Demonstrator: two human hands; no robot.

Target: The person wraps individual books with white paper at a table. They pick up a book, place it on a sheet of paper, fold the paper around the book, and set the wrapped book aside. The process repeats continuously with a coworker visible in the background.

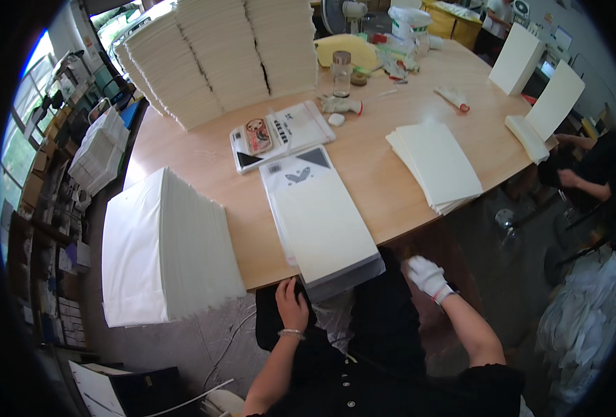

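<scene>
My bare left hand [292, 306], with a beaded bracelet at the wrist, rests over my dark-clothed leg at the table's front edge. Its fingers are stretched out and slightly apart, with nothing in them, close to the lower left corner of a clear plastic packet [342, 271]. A stack of cream sheets [325, 219] lies in this packet, which overhangs the edge and bears a dark fish-like print. My right hand [429, 279], in a white glove, is beside my right thigh, below the tabletop. Its fingers are blurred and partly hidden.
A tall white stack [196, 243] stands at the left edge, a larger one [224, 55] behind. Another printed packet [283, 135], a jar [341, 73] and fanned cream sheets [436, 167] lie farther back. A person [596, 167] sits at right, beside crumpled plastic [582, 320].
</scene>
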